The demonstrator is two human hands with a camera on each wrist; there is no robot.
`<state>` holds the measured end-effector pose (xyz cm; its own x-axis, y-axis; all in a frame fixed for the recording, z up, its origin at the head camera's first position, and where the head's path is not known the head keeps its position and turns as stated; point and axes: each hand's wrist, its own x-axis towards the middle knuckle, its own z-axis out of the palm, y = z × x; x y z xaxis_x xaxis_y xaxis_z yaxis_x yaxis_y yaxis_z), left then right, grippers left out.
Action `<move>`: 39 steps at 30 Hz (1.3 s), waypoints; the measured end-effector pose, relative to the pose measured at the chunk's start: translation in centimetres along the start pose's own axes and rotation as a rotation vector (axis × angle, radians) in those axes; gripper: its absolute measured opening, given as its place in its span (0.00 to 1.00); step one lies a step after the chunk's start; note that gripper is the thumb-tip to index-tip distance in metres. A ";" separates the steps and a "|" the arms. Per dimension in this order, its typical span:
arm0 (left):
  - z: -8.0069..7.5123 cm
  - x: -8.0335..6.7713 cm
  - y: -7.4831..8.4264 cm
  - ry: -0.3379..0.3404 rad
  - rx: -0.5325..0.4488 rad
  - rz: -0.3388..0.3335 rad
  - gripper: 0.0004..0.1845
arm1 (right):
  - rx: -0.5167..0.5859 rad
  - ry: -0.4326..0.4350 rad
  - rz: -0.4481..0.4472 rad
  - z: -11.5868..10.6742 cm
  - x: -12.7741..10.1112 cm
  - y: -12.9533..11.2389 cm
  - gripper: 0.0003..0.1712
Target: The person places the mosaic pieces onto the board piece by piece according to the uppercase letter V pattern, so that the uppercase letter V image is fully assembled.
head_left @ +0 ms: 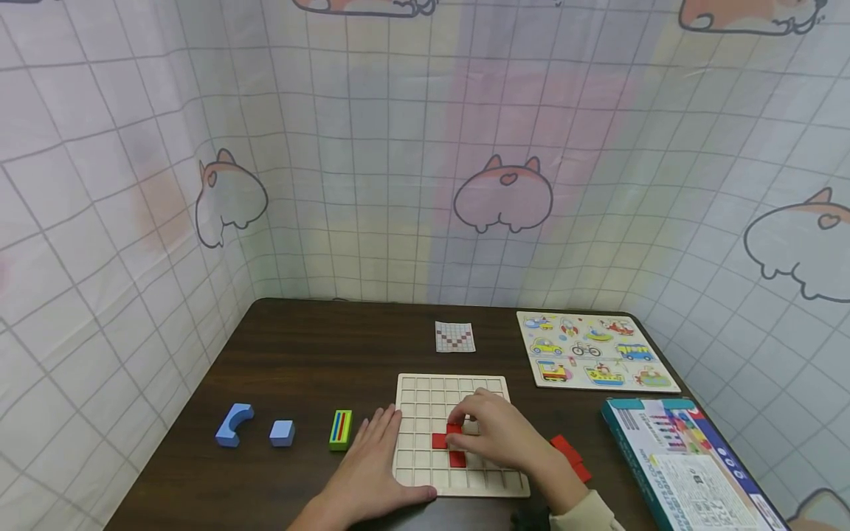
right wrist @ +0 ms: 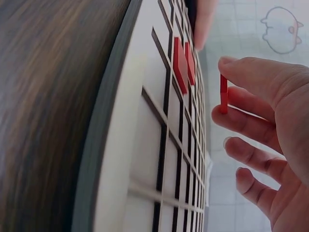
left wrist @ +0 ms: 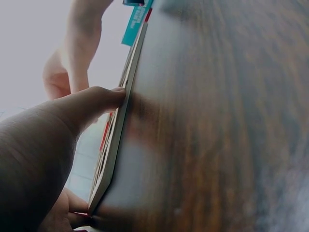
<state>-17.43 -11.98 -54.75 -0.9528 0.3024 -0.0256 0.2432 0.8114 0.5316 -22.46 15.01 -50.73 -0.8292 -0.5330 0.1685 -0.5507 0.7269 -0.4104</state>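
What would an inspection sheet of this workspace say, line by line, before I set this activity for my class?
Surface: dark table, wood-grained.
Job's things: grid board bearing two placed red tiles; loose red tiles to its right, partly hidden; pattern card beyond it.
Clutter: blue arch, blue block and striped green block on the left; picture board and teal-edged box on the right.
Grips: left grip lies against the board's left and near edges; right grip pinches another red tile above the board.
Cables: nothing seen.
Surroundings: checked cloth with animal drawings.
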 end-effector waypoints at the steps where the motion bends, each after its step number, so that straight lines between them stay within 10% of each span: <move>1: 0.0 0.0 0.0 -0.002 -0.001 0.000 0.79 | 0.000 -0.003 -0.001 0.1 0.2 -0.1 0.10; 39: 0.2 0.2 -0.3 -0.019 0.005 -0.002 0.80 | -0.026 -0.060 -0.055 3.3 5.4 -1.6 0.12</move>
<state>-17.67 -12.10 -55.05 -0.9496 0.3104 -0.0430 0.2424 0.8147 0.5269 -25.76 9.54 -52.10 -0.7909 -0.5966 0.1361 -0.5981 0.7065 -0.3784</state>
